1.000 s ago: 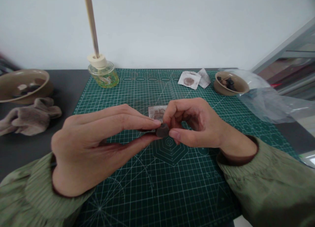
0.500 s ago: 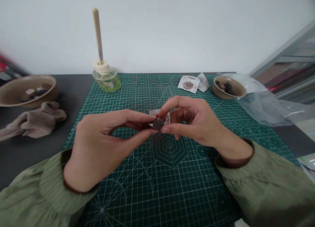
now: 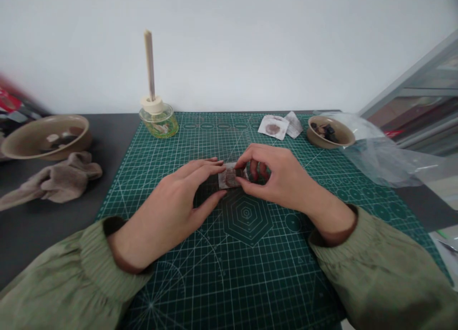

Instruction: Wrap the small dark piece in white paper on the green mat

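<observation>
And here's the right hand, thumb and index finger closed on a small dark piece over brown-stained white paper midway across the green cutting mat. The left hand, fingers parted, frames the paper's left end (seemingly steadying it).

A dark grey worktop bears a green gridded cutting mat; to the mat's left, a tan bowl sits just behind a crumpled grey-brown cloth, while clear plastic sheeting lies across the mat's right edge.
</observation>
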Demonstrator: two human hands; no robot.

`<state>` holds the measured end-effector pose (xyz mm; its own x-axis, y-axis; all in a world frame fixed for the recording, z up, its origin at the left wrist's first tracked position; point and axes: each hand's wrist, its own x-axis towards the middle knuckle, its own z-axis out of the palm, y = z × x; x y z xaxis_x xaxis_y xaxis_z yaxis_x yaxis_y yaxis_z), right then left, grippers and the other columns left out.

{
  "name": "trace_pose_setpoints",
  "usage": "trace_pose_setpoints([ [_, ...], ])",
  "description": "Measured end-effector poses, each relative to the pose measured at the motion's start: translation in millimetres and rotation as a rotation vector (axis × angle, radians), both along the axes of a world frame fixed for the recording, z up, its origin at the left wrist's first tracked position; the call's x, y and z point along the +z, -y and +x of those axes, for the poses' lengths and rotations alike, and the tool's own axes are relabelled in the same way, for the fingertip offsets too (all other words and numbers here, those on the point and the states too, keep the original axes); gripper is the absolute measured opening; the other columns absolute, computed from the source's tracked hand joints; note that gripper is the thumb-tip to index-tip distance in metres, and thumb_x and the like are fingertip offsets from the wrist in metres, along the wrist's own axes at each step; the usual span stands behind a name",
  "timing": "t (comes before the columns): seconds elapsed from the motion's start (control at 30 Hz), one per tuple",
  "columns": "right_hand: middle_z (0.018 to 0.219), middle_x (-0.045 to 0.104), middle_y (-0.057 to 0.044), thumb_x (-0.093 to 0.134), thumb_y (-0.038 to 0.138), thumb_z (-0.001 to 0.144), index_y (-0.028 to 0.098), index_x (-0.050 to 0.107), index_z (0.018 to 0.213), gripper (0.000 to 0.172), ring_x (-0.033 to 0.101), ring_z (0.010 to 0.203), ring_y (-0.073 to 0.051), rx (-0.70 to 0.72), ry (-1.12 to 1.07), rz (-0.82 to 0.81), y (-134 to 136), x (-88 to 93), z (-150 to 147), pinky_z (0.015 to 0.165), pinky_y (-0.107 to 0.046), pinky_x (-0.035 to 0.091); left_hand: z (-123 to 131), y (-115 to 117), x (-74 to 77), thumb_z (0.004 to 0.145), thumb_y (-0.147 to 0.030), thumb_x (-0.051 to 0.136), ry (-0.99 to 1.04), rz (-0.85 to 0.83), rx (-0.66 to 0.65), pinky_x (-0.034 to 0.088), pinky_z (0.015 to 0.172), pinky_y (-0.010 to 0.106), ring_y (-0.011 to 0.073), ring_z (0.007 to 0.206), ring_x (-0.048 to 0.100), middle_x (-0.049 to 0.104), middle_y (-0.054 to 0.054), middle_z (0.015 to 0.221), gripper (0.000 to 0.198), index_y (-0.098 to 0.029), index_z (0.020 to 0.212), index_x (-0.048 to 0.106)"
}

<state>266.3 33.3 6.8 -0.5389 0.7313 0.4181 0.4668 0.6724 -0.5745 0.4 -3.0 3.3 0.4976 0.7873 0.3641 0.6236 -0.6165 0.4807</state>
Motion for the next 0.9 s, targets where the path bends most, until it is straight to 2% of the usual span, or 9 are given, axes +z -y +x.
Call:
trace_pose_setpoints([
  [0.13, 0.109, 0.082, -0.009, 0.084, 0.027, 0.099, 0.017, 0.083, 0.11, 0.015, 0.076, 0.095, -0.025, -0.054, 0.221, 0.015, -1.2, -1.8, 2.7, 0.081, -0.036, 0.051, -1.5, -0.3, -2.7, 0.113, -0.037, 0.068, -0.099, -0.007, -0.039, 0.068, 0.122, 0.06, 0.0384, 0.14, 0.081, 0.082, 0.013, 0.154, 0.039, -0.025, 0.148, 0.078],
  [0.3, 0.106, 0.08, -0.008, 0.08, 0.025, 0.101, 0.015, 0.085, 0.109, 0.014, 0.067, 0.082, -0.019, -0.069, 0.211, 0.026, -0.2, 0.0, 3.6, 0.075, -0.033, 0.046, -2.7, -1.4, -6.3, 0.114, -0.036, 0.066, -0.137, 0.035, -0.051, 0.069, 0.121, 0.058, 0.0387, 0.139, 0.081, 0.083, 0.013, 0.152, 0.037, -0.022, 0.145, 0.081],
  [0.5, 0.1, 0.079, -0.005, 0.086, 0.026, 0.099, 0.017, 0.086, 0.106, 0.011, 0.064, 0.079, -0.018, -0.076, 0.237, 0.054, -2.7, -2.0, 5.1, 0.074, -0.032, 0.043, -5.5, -2.8, -13.3, 0.116, -0.036, 0.064, -0.153, 0.091, -0.072, 0.069, 0.119, 0.062, 0.0388, 0.137, 0.082, 0.083, 0.017, 0.151, 0.04, -0.016, 0.145, 0.082],
  [0.67, 0.092, 0.076, -0.002, 0.088, 0.024, 0.098, 0.016, 0.089, 0.106, 0.011, 0.054, 0.068, -0.015, -0.06, 0.255, 0.05, -5.6, -1.5, 6.0, 0.07, -0.032, 0.04, -6.2, -1.8, -14.2, 0.115, -0.037, 0.065, -0.152, 0.093, -0.061, 0.068, 0.12, 0.065, 0.0403, 0.138, 0.082, 0.084, 0.016, 0.151, 0.04, -0.017, 0.146, 0.082],
  [0.9, 0.092, 0.075, -0.004, 0.087, 0.024, 0.097, 0.015, 0.086, 0.105, 0.012, 0.067, 0.081, -0.02, -0.05, 0.246, 0.05, -7.3, -5.1, 4.2, 0.076, -0.032, 0.045, -4.8, -1.7, -13.8, 0.115, -0.036, 0.063, -0.156, 0.106, -0.069, 0.069, 0.121, 0.06, 0.0379, 0.137, 0.083, 0.085, 0.015, 0.149, 0.04, -0.016, 0.144, 0.083],
])
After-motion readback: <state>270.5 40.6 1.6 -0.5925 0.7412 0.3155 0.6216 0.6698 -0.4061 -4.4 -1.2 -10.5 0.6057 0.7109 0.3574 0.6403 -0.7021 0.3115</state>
